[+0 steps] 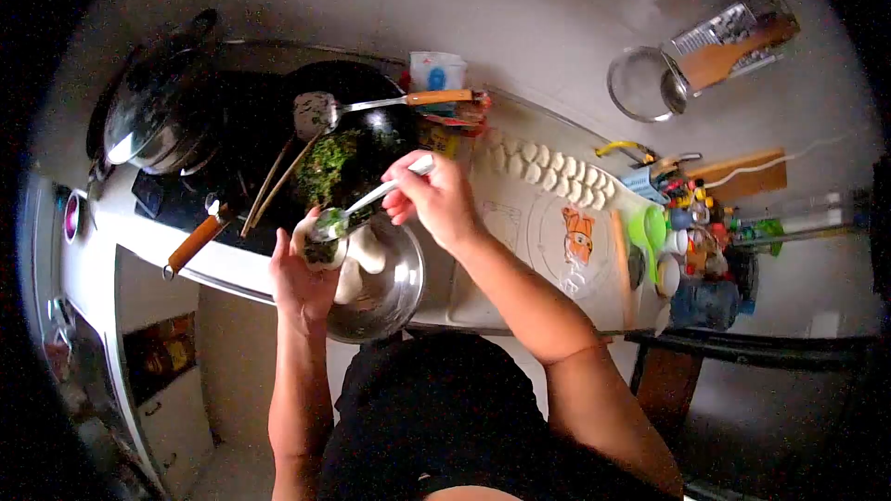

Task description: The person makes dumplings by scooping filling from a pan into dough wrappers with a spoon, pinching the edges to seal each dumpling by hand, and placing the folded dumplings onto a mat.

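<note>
My left hand [303,286], palm up, cradles a round dumpling wrapper [316,258] with green filling on it. In my right hand [432,202] is a white-handled spoon [379,193], its bowl down at the filling in the wrapper. Just beyond, chopped green filling [325,167] lies in a black wok [385,134]. Beneath and beside my left hand stands a shiny metal bowl [406,280] with white dough pieces [369,252] in it. My fingers hide part of the wrapper's edge.
A wooden-handled spatula [444,97] and chopsticks [278,187] rest across the wok. Rows of dumplings [557,173] lie on the right counter, with a printed mat [538,241] and a rolling pin [621,264] nearer. A dark pot [162,121] stands at left.
</note>
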Available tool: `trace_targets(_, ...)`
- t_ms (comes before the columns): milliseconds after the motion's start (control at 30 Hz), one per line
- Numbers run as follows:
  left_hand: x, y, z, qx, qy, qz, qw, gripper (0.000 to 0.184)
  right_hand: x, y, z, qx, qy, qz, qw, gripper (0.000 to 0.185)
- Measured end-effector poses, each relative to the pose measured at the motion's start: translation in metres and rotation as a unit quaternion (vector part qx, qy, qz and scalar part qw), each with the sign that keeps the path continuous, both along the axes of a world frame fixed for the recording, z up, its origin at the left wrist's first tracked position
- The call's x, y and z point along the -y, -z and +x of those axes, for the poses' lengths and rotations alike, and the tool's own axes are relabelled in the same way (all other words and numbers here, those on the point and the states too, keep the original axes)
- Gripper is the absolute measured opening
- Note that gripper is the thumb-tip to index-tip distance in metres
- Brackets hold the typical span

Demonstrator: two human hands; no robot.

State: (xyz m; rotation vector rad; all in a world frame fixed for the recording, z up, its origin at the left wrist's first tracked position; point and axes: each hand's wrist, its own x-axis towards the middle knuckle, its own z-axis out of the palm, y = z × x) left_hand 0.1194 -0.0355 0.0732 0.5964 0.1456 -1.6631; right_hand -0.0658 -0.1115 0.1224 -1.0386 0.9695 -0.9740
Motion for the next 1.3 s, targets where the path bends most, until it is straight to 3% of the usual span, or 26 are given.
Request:
trace_targets(33, 0.000, 0.002, 0.002, -0.014, -0.011, 0.017, 1.000, 0.052, -0.002, 0.001, 0.002, 0.029, -0.008, 0.004, 1.000, 0.014)
trace_targets(100, 0.000, 0.002, -0.001, -0.005, 0.004, 0.002, 1.000, 0.053, -0.005, 0.005, 0.004, -0.054, -0.035, -0.044, 0.997, 0.014)
trace_targets(200, 0.001, -0.004, -0.004, 0.014, 0.019, 0.009, 1.000, 0.054, 0.003, 0.014, -0.005, -0.015, -0.022, -0.003, 1.000, 0.013)
trace_targets(300, 0.000, 0.008, 0.003, 0.057, 0.049, 0.006, 0.997, 0.056, 0.005, 0.002, -0.015, 0.018, 0.068, 0.026, 0.997, 0.014)
trace_targets(333, -0.001, 0.008, 0.005, 0.066, 0.049, 0.030, 0.996, 0.056, 0.005, 0.005, -0.017, 0.029, 0.083, -0.035, 0.996, 0.014)
trace_targets(400, -0.003, 0.006, 0.007, -0.005, 0.003, 0.014, 1.000, 0.052, 0.003, 0.009, -0.006, -0.067, 0.101, -0.118, 0.986, 0.015)
trace_targets(433, -0.005, 0.007, 0.008, -0.047, -0.027, -0.008, 0.999, 0.056, -0.001, 0.017, 0.007, -0.107, 0.101, -0.189, 0.971, 0.011)
trace_targets(500, -0.011, 0.002, 0.010, -0.054, -0.029, -0.032, 0.998, 0.056, -0.002, 0.030, 0.026, -0.316, 0.044, -0.448, 0.835, 0.007)
trace_targets(533, -0.011, -0.002, 0.012, -0.054, -0.034, -0.034, 0.997, 0.056, -0.001, 0.047, 0.036, -0.332, 0.003, -0.485, 0.809, 0.010)
trace_targets(633, -0.017, -0.020, 0.012, -0.041, -0.024, -0.064, 0.997, 0.055, -0.005, 0.056, 0.054, -0.342, -0.071, -0.556, 0.754, 0.011)
trace_targets(667, -0.021, -0.025, 0.015, -0.040, -0.029, -0.063, 0.997, 0.055, -0.011, 0.053, 0.057, -0.319, -0.082, -0.504, 0.798, 0.009)
trace_targets(800, -0.035, -0.037, 0.019, -0.053, -0.015, -0.054, 0.997, 0.055, -0.016, 0.052, 0.055, -0.319, -0.134, -0.523, 0.779, 0.011)
trace_targets(867, -0.039, -0.042, 0.020, -0.054, -0.024, -0.066, 0.996, 0.055, -0.019, 0.046, 0.051, -0.371, -0.131, -0.592, 0.703, 0.019)
trace_targets(900, -0.041, -0.045, 0.019, -0.055, -0.023, -0.065, 0.996, 0.054, -0.023, 0.038, 0.047, -0.369, -0.132, -0.594, 0.703, 0.019)
trace_targets(1000, -0.044, -0.048, 0.019, -0.052, -0.019, -0.058, 0.997, 0.053, -0.043, -0.005, 0.037, -0.312, -0.105, -0.511, 0.794, 0.033)
trace_targets(1167, -0.044, -0.061, 0.002, -0.067, 0.054, -0.070, 0.994, 0.052, -0.062, -0.036, 0.035, -0.268, -0.120, -0.646, 0.705, 0.026)
trace_targets(1267, -0.048, -0.070, -0.005, -0.050, 0.070, -0.094, 0.992, 0.052, -0.064, -0.039, 0.030, -0.257, -0.109, -0.656, 0.702, 0.022)
trace_targets(1300, -0.050, -0.075, -0.005, -0.037, 0.092, -0.102, 0.990, 0.048, -0.065, -0.035, 0.026, -0.234, -0.123, -0.608, 0.748, 0.019)
